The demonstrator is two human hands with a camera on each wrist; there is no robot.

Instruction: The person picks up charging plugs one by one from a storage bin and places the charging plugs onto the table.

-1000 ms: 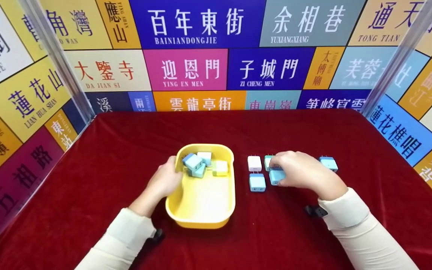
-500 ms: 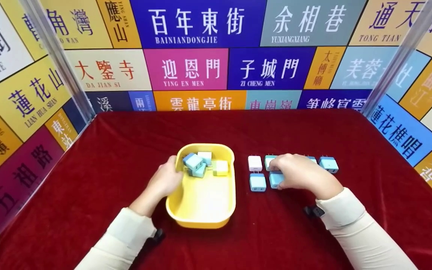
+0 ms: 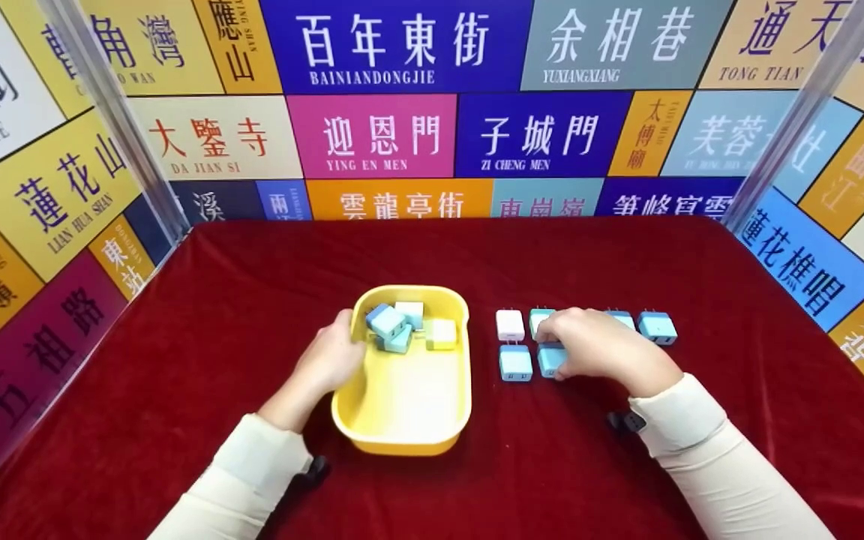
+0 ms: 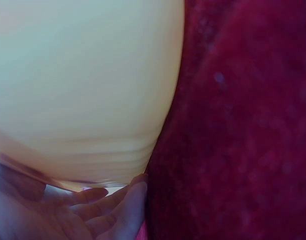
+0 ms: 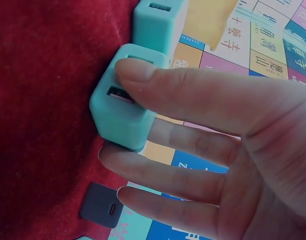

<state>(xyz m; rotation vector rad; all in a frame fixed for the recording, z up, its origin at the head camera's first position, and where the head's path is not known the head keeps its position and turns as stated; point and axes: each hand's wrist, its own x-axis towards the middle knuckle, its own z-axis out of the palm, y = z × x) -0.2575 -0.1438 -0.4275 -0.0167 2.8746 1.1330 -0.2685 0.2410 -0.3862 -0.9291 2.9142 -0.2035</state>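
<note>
My left hand [image 3: 331, 356] grips the left wall of a yellow plastic tub [image 3: 402, 448], fingers against its rim. Inside, near the far end, lie several plug chargers, among them a blue one [image 3: 385, 320] on top of others and a white-and-yellow one [image 3: 441, 334]. Right of the tub, my right hand [image 3: 601, 345] holds a blue USB charger [image 5: 118, 117], thumb on its port face and fingers behind. This charger stands on the cloth beside another blue charger [image 3: 515, 363] in the near row. The hand hides part of the far row.
The far row has a white charger [image 3: 509, 325], a green-and-white one [image 3: 541, 320] and a blue one [image 3: 657, 328] at its right end. A dark charger [image 5: 100, 205] shows by my right fingers. Red cloth [image 3: 267, 270] covers the table; sign-printed panels [image 3: 391, 52] enclose it.
My right hand has shifted slightly left with the blue charger, and more of a far-row blue charger now shows behind the hand. My left hand and the tub stay put.
</note>
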